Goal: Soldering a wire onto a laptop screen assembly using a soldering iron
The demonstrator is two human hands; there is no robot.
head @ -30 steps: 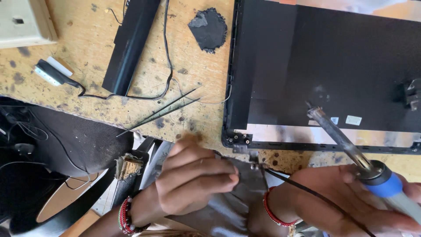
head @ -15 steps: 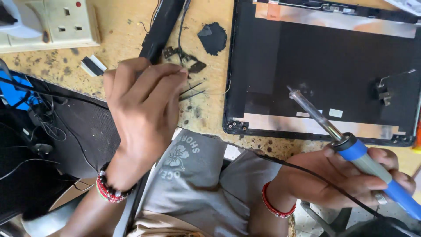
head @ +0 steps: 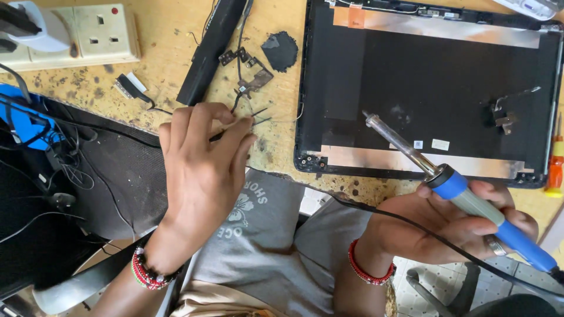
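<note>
Nearest, right hand [head: 452, 223] wraps a blue-handled soldering iron [head: 458, 188], fingers curled round the grip, black cord trailing off the near right; metal tip points far-left and hangs over the near edge of the laptop lid shell [head: 429, 88], whether it touches I cannot tell. Red bead bracelet [head: 369, 267] on that wrist. Left hand [head: 200, 170] reaches further out at the left, fingertips pinched on tweezers [head: 249, 122] at the near edge of the wooden bench [head: 164, 64]; thin dark prongs stick out to the right past the fingers. Red-and-black bracelet [head: 147, 271] on that wrist. Black mesh surface [head: 117, 170] with loose wires sits left of the hand. Lid shell lies open-side up on the right half of the bench, silver foil strips along its near and far edges, small metal bracket [head: 506, 114] inside at right. Orange screwdriver [head: 555, 161] just beside its right edge. Further out: loose metal hinge pieces [head: 249, 73], black round pad [head: 280, 50], long black battery bar [head: 212, 50] lying diagonal. Far left, cream wall socket block [head: 100, 32] with a white plug [head: 41, 29] in it.
</note>
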